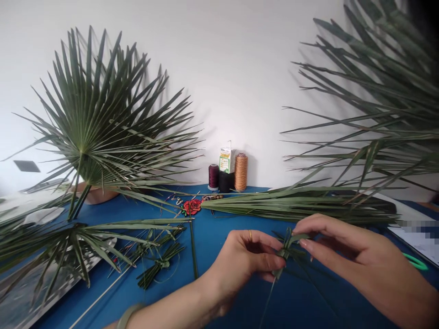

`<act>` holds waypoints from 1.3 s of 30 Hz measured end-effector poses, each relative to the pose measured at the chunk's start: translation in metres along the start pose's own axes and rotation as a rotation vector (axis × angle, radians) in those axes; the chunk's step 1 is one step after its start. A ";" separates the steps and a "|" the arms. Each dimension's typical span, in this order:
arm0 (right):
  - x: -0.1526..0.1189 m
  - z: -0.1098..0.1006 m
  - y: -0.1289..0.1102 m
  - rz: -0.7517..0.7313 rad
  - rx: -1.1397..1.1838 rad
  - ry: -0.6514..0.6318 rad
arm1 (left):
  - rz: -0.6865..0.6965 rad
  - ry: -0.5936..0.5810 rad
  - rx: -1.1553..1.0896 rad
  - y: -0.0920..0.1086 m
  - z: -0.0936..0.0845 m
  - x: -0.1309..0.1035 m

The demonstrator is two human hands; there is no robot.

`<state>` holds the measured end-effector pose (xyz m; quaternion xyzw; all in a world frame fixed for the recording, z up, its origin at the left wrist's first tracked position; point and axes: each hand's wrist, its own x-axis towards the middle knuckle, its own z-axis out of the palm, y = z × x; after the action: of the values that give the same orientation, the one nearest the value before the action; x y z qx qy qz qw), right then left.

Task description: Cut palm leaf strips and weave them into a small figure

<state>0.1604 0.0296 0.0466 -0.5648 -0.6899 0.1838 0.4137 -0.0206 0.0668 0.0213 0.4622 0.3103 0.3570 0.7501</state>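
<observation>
Between my two hands is a small woven palm-leaf piece (287,249), held a little above the blue tabletop, with thin strips trailing from it. My left hand (254,256), a ring on one finger, pinches its left side between thumb and fingers. My right hand (338,256) is closed on a folded strip at the upper right of the piece, thumb against fingertips. Part of the weave is hidden behind the fingers. To the left on the table lie finished-looking leaf pieces with bunched strips (161,265).
Large fan palm leaves (89,114) lean on the wall at left, and more fronds (377,91) reach in from the right. Thread spools (241,171) stand at the back. A red rose patch (192,207) lies beside a bundle of long leaf strips (274,203).
</observation>
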 end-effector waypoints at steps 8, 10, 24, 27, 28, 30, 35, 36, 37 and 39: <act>0.011 -0.002 0.011 0.164 0.215 -0.203 | -0.124 -0.051 -0.159 -0.012 -0.003 0.002; 0.011 -0.002 0.012 0.126 0.220 -0.205 | -0.161 -0.067 -0.212 -0.013 -0.004 0.002; 0.010 -0.004 0.008 -0.052 0.183 -0.188 | -0.314 -0.169 -0.207 -0.010 -0.006 0.004; 0.010 -0.005 0.006 -0.051 0.195 -0.214 | -0.324 -0.207 -0.168 -0.008 -0.008 0.005; 0.010 -0.005 0.005 -0.046 0.203 -0.219 | -0.323 -0.216 -0.157 -0.008 -0.008 0.005; 0.009 -0.006 0.005 -0.026 0.223 -0.237 | -0.320 -0.224 -0.137 -0.007 -0.010 0.006; 0.006 -0.007 0.005 0.072 0.312 -0.297 | -0.318 -0.203 -0.077 -0.006 -0.012 0.009; 0.006 -0.006 0.005 0.093 0.338 -0.306 | -0.321 -0.201 -0.065 -0.006 -0.013 0.010; 0.006 -0.006 0.006 0.117 0.371 -0.317 | -0.325 -0.200 -0.054 -0.006 -0.013 0.010; 0.006 -0.005 0.007 0.167 0.447 -0.341 | -0.335 -0.203 -0.034 -0.006 -0.014 0.010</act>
<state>0.1689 0.0360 0.0469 -0.4754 -0.6430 0.4570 0.3895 -0.0245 0.0802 0.0096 0.4249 0.2994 0.1839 0.8343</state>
